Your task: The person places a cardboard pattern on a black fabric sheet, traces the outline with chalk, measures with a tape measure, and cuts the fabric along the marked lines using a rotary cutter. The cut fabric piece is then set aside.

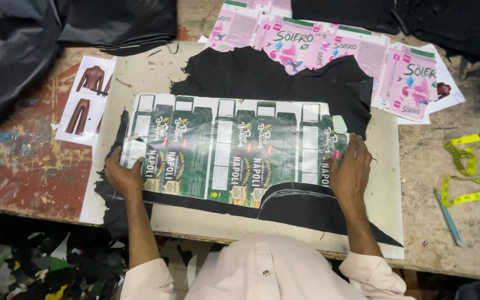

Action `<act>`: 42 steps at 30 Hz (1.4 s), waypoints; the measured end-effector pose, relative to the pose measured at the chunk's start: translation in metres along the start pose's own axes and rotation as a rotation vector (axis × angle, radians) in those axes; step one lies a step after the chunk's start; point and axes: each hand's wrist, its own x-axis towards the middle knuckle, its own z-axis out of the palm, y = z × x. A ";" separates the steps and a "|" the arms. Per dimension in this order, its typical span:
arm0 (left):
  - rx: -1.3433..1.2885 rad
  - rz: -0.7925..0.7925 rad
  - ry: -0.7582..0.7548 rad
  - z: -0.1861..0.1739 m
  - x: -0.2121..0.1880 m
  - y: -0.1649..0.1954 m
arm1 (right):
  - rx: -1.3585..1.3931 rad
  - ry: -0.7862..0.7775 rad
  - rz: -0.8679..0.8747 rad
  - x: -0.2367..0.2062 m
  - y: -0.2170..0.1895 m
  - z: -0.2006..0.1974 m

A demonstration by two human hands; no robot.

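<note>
both hands press flat on a green printed cardboard pattern that lies across the middle of the frame, on top of a piece of black leather spread over a pale cutting board. the left hand sits at the left end of the pattern, fingers spread and flat on its lower corner, gripping nothing. the right hand rests at the right end, fingers fairly wide and pointing up the frame, palm down on the card. just above its fingertips lies a small pale piece, probably tailor's chalk, though the view is too soft to be sure.

the leather shows above the pattern at upper centre and runs out below it toward the lower right. to do this holding well, the pattern should sit wholly inside the leather's edge, with even pressure at both ends so the card stays flush and does not creep; the ragged upper edge looks like the margin to watch.

pink printed cartons fan out at upper right, a yellow tape measure and a blue pen lie at the right, and a sheet showing a brown garment sits at the left.
</note>
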 end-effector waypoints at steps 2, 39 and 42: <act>-0.029 0.008 -0.001 0.000 -0.001 -0.004 | 0.076 0.004 -0.091 0.009 -0.014 0.003; -0.165 0.115 -0.023 -0.023 -0.004 -0.042 | 0.066 -0.280 -0.517 -0.003 -0.204 0.132; -0.166 0.101 -0.045 -0.027 -0.003 -0.042 | 0.015 -0.355 -0.515 -0.009 -0.218 0.137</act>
